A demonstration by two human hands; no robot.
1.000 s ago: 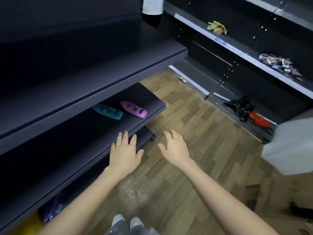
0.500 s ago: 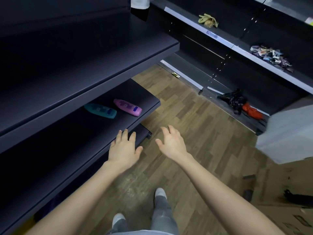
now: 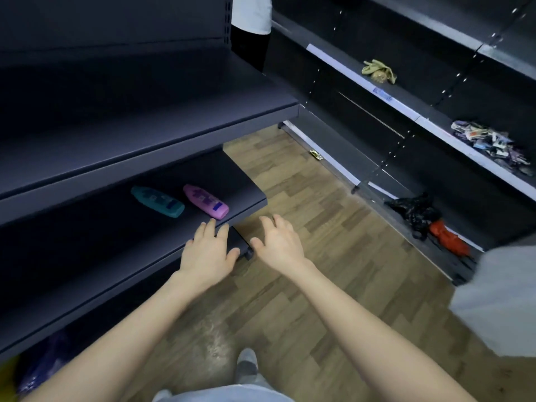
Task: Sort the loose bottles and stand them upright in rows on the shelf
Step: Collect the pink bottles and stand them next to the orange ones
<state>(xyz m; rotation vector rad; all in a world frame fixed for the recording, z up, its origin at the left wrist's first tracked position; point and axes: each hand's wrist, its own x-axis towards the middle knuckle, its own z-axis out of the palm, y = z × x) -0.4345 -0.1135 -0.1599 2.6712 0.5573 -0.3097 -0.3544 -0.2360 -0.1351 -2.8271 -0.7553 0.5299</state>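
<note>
Hands empty, splayed: left hand (image 3: pixel 207 252), right hand (image 3: pixel 280 242) | teal bottle (image 3: pixel 158 202), pink bottle (image 3: pixel 206 201) glossy, lying | shelf (image 3: pixel 246 194) matte

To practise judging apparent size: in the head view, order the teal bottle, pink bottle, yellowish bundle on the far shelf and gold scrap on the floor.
1. teal bottle and pink bottle: look alike, unranked.
2. yellowish bundle: smaller, but farther off, so unsure.
3. gold scrap: smallest.

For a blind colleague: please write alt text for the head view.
The left hand and right hand, both open, reach toward a pink bottle and a teal bottle lying flat on a dark shelf.
</note>
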